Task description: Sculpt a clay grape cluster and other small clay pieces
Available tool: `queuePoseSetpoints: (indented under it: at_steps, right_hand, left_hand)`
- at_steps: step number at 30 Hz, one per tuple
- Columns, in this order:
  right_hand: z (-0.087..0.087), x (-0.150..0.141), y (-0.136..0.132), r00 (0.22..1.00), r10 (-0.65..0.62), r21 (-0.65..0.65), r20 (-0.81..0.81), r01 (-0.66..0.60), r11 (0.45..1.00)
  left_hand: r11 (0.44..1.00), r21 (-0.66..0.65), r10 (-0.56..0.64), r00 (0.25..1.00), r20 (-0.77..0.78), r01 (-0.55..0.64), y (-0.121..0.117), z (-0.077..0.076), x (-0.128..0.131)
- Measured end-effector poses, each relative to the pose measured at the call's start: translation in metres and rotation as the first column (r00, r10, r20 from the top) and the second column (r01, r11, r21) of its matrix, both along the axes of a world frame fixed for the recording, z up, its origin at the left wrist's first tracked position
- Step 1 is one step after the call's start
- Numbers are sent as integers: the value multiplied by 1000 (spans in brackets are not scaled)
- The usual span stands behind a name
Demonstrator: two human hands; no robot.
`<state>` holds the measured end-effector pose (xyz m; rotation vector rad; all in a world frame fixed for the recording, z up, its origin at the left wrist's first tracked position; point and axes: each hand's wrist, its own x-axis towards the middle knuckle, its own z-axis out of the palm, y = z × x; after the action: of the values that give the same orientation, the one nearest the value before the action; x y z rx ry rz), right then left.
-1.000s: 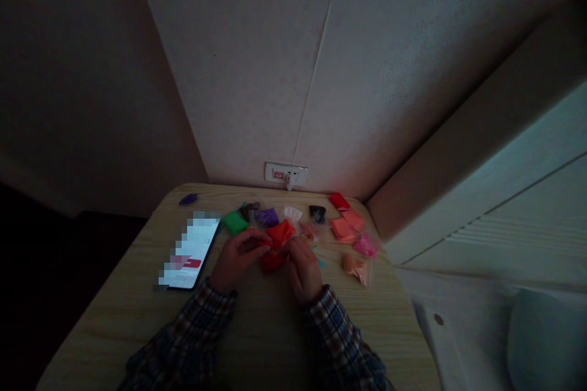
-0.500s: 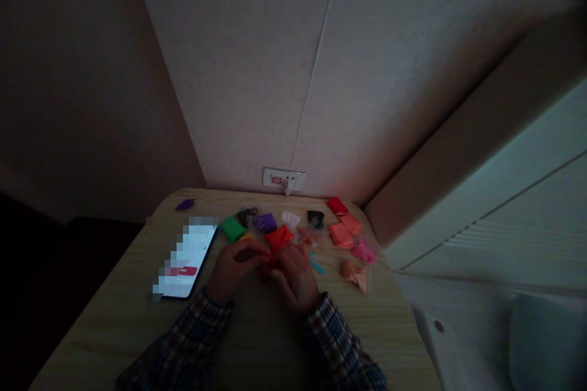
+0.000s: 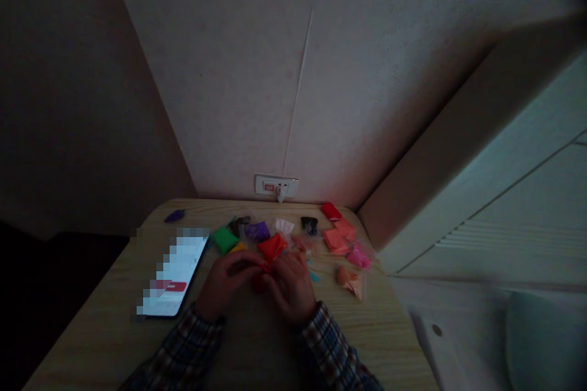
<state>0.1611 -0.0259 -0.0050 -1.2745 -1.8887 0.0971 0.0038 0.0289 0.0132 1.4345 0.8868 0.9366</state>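
Observation:
My left hand [image 3: 224, 282] and my right hand [image 3: 290, 287] meet over the middle of the table, fingertips pinched on a small piece of red modelling clay [image 3: 266, 267]. Fingers hide most of it. Just below, a rounded red lump [image 3: 259, 285] shows between the hands; I cannot tell whether it is joined to the pinched piece. Right beyond my fingertips lies a red packet [image 3: 273, 247]. Near my left hand are a green packet [image 3: 224, 239] and a partly covered yellow one [image 3: 238, 247]. A light-blue strip [image 3: 313, 277] lies beside my right hand.
A lit phone [image 3: 177, 275] lies left, with a small purple pointed piece [image 3: 175, 215] behind it. Purple [image 3: 257, 231], white [image 3: 284, 226], black [image 3: 309, 225], coral [image 3: 335, 241], pink [image 3: 358, 255] and peach [image 3: 351, 281] packets spread across the table. A wall socket [image 3: 276, 186] holds a plug.
The view has shifted, so the table sits slightly lower and further left. Both hands stay together at the red clay, and the rounded red lump beneath shows more clearly.

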Motion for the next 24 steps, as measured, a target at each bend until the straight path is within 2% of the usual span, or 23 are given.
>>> queuePoseSetpoints:
  at_steps: [3, 9, 13, 17, 24]
  right_hand:
    - [1, -1, 0, 1000, 7, -5, 17, -7, 1000]
    - [2, -1, -1, 1000, 13, 59, 9, -13, 998]
    - [-1, 1, 0, 1000, -8, 38, 10, 8, 999]
    - [0, 3, 0, 998, 10, -17, -54, -11, 1000]
    - [2, 1, -1, 999, 33, 46, 25, -34, 998]
  left_hand:
    - [999, 40, -2, 1000, -5, 2, 0, 1, 0]
    - [992, -122, -15, 1000, 21, 18, -2, -1, 2]
    - [992, -126, 12, 1000, -6, -12, -1, 1, 1]
    - [988, -153, 30, 999, -32, -35, -1, 7, 1]
    - [991, -136, -6, 999, -43, 0, -2, 11, 2]
